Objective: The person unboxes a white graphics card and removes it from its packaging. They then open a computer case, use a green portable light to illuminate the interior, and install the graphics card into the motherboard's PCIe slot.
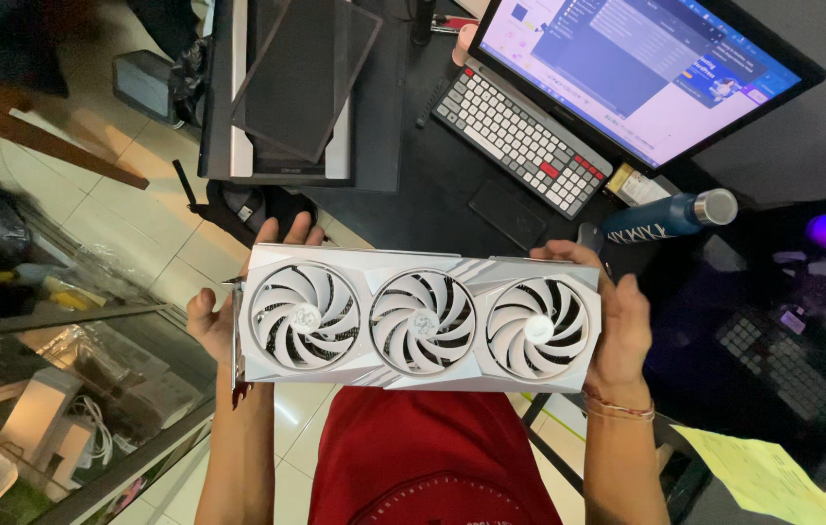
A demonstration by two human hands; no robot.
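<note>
I hold the white three-fan graphics card (420,319) level at mid-frame, fans up, my left hand (214,316) and right hand (617,326) clamped on its short ends, keeping fingers off the blades, below the dark worktop (432,185) with the keyboard (522,139).

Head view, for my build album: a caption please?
Both hands, left and right, hold a white three-fan graphics card above a black desk.

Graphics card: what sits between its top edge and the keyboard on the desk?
In the head view, a dark flat phone-like slab lies on the black desk between the white graphics card and the keyboard; otherwise bare.
</note>
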